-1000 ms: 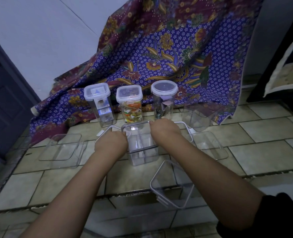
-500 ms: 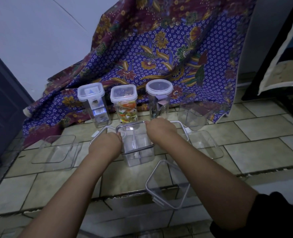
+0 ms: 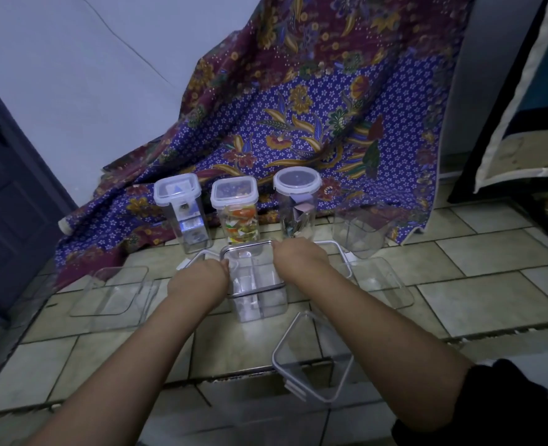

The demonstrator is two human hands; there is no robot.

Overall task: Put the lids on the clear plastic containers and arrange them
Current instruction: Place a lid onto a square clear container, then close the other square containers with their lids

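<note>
Over the batik cloth (image 3: pixel 298 140) and tiled floor (image 3: pixel 459 300), two hands hold a lid (image 3: pixel 250 252) on the square container (image 3: pixel 260 304) at mid-floor.
Three lidded containers (image 3: pixel 234 207) stand just behind it at the cloth's foot. A loose lid (image 3: pixel 313 357) lies nearer. The left hand (image 3: pixel 198 280) curls at the held lid's left edge and the right hand (image 3: pixel 298 254) at its right rear corner; their fingertips are hidden and seem to be pressing.

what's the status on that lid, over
Left hand and right hand both grip the lid on the middle container. Three lidded containers stand behind. Loose lid lies nearer, not in the way.
</note>
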